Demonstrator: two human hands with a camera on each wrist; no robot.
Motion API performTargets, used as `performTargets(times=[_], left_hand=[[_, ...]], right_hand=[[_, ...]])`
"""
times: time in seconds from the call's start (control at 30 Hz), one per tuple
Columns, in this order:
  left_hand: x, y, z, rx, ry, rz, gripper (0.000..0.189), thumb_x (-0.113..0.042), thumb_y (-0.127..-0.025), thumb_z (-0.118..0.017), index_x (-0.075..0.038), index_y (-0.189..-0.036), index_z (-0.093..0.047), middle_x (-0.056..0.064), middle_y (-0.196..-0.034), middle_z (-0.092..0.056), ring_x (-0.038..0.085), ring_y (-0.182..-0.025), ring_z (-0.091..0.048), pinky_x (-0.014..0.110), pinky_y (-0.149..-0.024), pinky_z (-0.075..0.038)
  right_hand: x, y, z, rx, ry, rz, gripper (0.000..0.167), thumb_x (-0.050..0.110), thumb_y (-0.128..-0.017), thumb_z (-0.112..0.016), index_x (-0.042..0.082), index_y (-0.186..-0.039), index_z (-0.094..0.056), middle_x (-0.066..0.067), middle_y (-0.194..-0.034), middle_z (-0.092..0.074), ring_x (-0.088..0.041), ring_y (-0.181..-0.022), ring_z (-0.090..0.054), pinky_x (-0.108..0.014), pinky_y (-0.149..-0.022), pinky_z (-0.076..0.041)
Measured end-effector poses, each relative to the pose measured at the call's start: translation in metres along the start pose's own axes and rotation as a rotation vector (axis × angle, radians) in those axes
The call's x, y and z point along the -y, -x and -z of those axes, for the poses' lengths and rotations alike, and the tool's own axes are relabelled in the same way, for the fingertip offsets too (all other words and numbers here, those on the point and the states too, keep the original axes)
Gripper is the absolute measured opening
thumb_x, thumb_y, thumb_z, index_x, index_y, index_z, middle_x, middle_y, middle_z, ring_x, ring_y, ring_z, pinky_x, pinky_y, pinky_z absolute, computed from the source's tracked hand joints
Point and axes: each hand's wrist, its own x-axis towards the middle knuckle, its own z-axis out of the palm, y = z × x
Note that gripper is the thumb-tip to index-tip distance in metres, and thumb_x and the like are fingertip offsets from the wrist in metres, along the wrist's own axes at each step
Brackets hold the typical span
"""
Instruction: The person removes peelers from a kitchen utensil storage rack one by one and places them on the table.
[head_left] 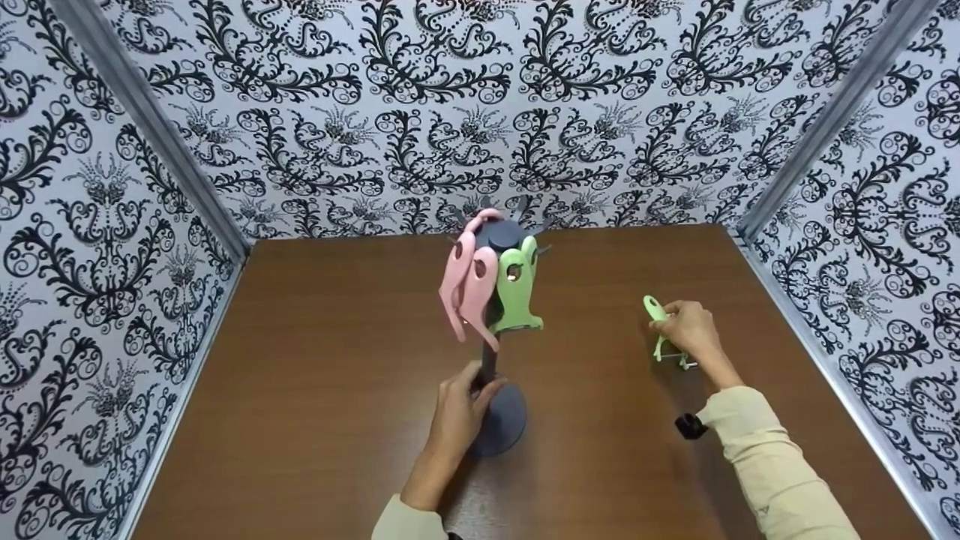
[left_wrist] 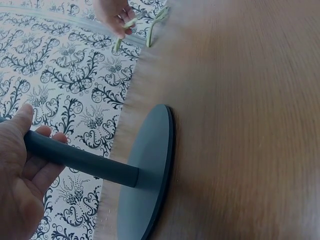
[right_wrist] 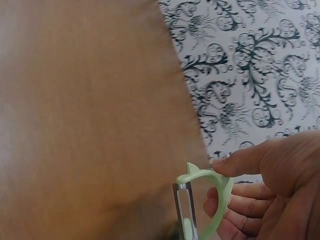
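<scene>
My left hand grips the post of a dark grey stand, whose round base is on the table. Pink peelers and green peelers hang from hooks around its top. To the right, my right hand pinches a light green peeler just above the table; its metal blade shows in the right wrist view. In the left wrist view a green curved piece lies beside that hand; I cannot tell if it belongs to the same peeler.
Bare hooks stick out at the back and right of the stand's top. The brown wooden table is enclosed by patterned walls at the back and both sides, with grey metal posts at the corners.
</scene>
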Motion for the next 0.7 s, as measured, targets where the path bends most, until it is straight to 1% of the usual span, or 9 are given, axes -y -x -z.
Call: performTargets(times=[0.07, 0.2, 0.27, 0.37, 0.43, 0.5, 0.57, 0.7], left_hand=[[0.000, 0.000, 0.000, -0.002, -0.003, -0.003, 0.015, -0.024, -0.096, -0.072, -0.011, -0.102, -0.070, -0.002, -0.092, -0.076, 0.013, -0.087, -0.073, 0.033, -0.077, -0.061], [-0.001, 0.000, -0.001, -0.001, -0.007, -0.004, 0.014, -0.024, -0.096, -0.073, -0.011, -0.101, -0.071, -0.002, -0.092, -0.076, 0.012, -0.086, -0.072, 0.032, -0.076, -0.061], [-0.001, 0.000, -0.001, -0.005, -0.020, -0.009, 0.014, -0.024, -0.096, -0.073, -0.010, -0.099, -0.070, -0.002, -0.089, -0.075, 0.012, -0.081, -0.071, 0.032, -0.071, -0.061], [0.000, -0.001, -0.002, -0.015, -0.044, -0.019, 0.018, -0.025, -0.094, -0.074, -0.008, -0.095, -0.069, -0.003, -0.084, -0.073, 0.010, -0.074, -0.067, 0.035, -0.064, -0.060], [0.000, -0.001, -0.001, -0.019, -0.058, -0.028, 0.018, -0.026, -0.094, -0.075, -0.009, -0.094, -0.068, -0.004, -0.082, -0.072, 0.009, -0.071, -0.065, 0.038, -0.061, -0.058], [0.000, -0.001, -0.001, -0.020, -0.063, -0.028, 0.019, -0.027, -0.094, -0.075, -0.009, -0.095, -0.068, -0.004, -0.082, -0.072, 0.008, -0.071, -0.064, 0.036, -0.060, -0.057], [0.000, -0.001, -0.001, -0.018, -0.064, -0.030, 0.018, -0.027, -0.095, -0.074, -0.010, -0.096, -0.068, -0.005, -0.082, -0.071, 0.008, -0.071, -0.063, 0.035, -0.060, -0.057], [0.001, -0.001, -0.001, -0.018, -0.062, -0.035, 0.020, -0.026, -0.096, -0.074, -0.007, -0.098, -0.069, -0.005, -0.082, -0.071, 0.008, -0.071, -0.062, 0.033, -0.060, -0.056]], right_hand=[[-0.001, -0.002, -0.006, 0.006, 0.009, -0.007, 0.038, 0.014, -0.091, -0.077, -0.013, -0.116, -0.067, -0.023, -0.094, -0.072, -0.023, -0.070, -0.063, -0.030, -0.057, -0.047], [-0.002, -0.004, -0.015, 0.020, 0.018, -0.035, 0.033, 0.015, -0.091, -0.078, -0.010, -0.112, -0.070, -0.020, -0.090, -0.073, -0.026, -0.072, -0.065, -0.032, -0.057, -0.048], [-0.002, -0.004, -0.020, 0.020, 0.030, -0.058, 0.030, 0.016, -0.091, -0.077, -0.007, -0.110, -0.071, -0.018, -0.090, -0.072, -0.028, -0.075, -0.064, -0.036, -0.059, -0.048], [-0.001, -0.006, -0.025, 0.010, 0.043, -0.080, 0.029, 0.018, -0.092, -0.076, -0.005, -0.110, -0.072, -0.020, -0.095, -0.072, -0.034, -0.080, -0.064, -0.044, -0.064, -0.050], [0.000, -0.007, -0.028, -0.003, 0.055, -0.089, 0.029, 0.019, -0.092, -0.076, -0.004, -0.110, -0.072, -0.022, -0.099, -0.071, -0.037, -0.084, -0.065, -0.049, -0.069, -0.051], [0.002, -0.009, -0.030, -0.007, 0.060, -0.090, 0.028, 0.018, -0.092, -0.076, -0.004, -0.108, -0.073, -0.023, -0.099, -0.071, -0.039, -0.086, -0.065, -0.052, -0.071, -0.051], [0.002, -0.010, -0.033, -0.012, 0.067, -0.086, 0.026, 0.018, -0.091, -0.076, -0.004, -0.105, -0.073, -0.022, -0.096, -0.071, -0.038, -0.085, -0.065, -0.052, -0.072, -0.051], [0.002, -0.011, -0.037, -0.020, 0.077, -0.075, 0.021, 0.017, -0.090, -0.078, -0.001, -0.096, -0.072, -0.016, -0.087, -0.069, -0.034, -0.080, -0.062, -0.049, -0.068, -0.050]])
